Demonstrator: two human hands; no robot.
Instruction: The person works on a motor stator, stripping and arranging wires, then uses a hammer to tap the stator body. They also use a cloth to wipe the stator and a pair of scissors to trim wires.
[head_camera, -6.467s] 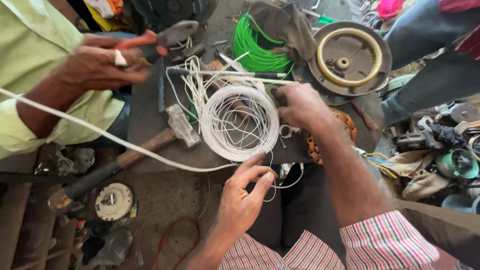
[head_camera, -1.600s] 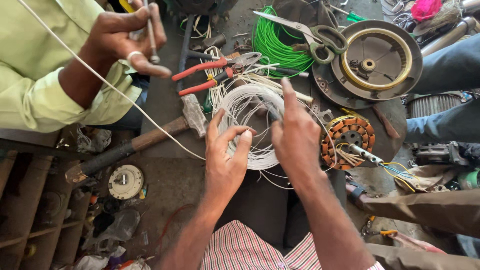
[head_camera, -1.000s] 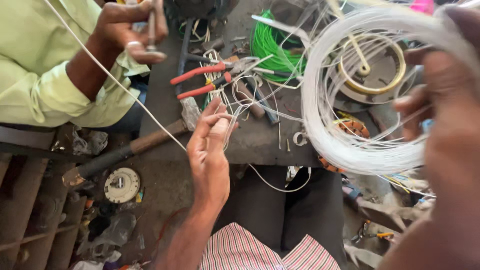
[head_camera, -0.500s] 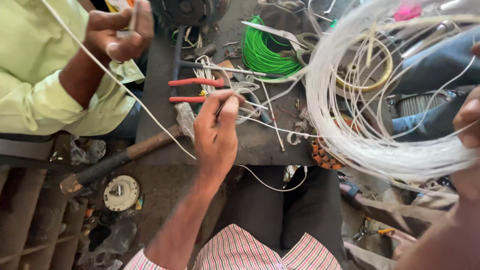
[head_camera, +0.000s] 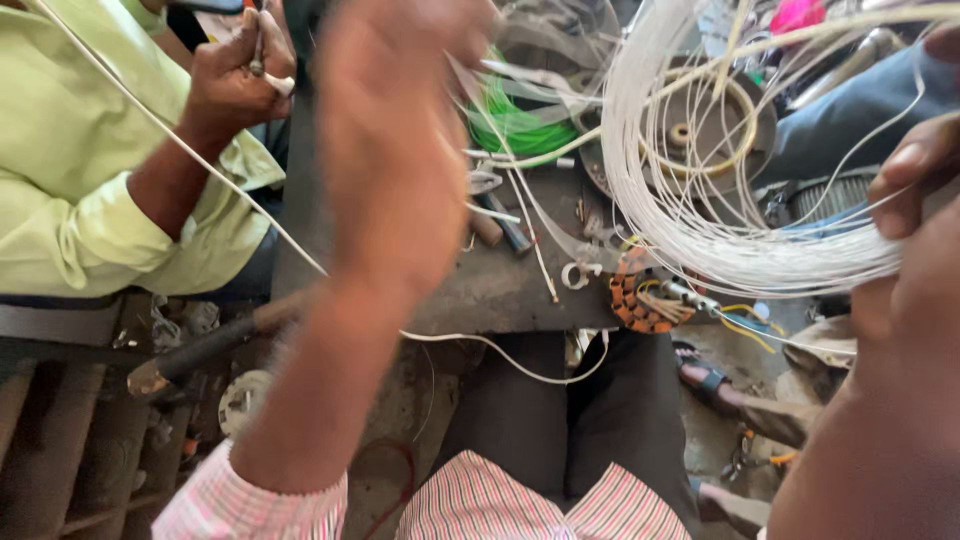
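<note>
My right hand (head_camera: 915, 215), close to the camera at the right edge, grips a large loose coil of thin white wire (head_camera: 720, 245) and holds it up over the dark worktable (head_camera: 500, 295). Raised in the middle of the view, my left hand (head_camera: 400, 120) is badly blurred, and I cannot see whether anything is in it. Several stray white strands trail from the coil down to the table.
A person in a light green shirt sits at the left; their hand (head_camera: 235, 75) holds a thin tool, with a white cord (head_camera: 200, 165) running past. On the table lie a green wire coil (head_camera: 515, 125), a round metal housing (head_camera: 715, 120) and a copper-wound stator (head_camera: 645, 295). A hammer (head_camera: 200, 345) pokes out below.
My left hand rose from the pliers on the table towards the camera and now blurs the middle. The white coil stays lifted in my right hand.
</note>
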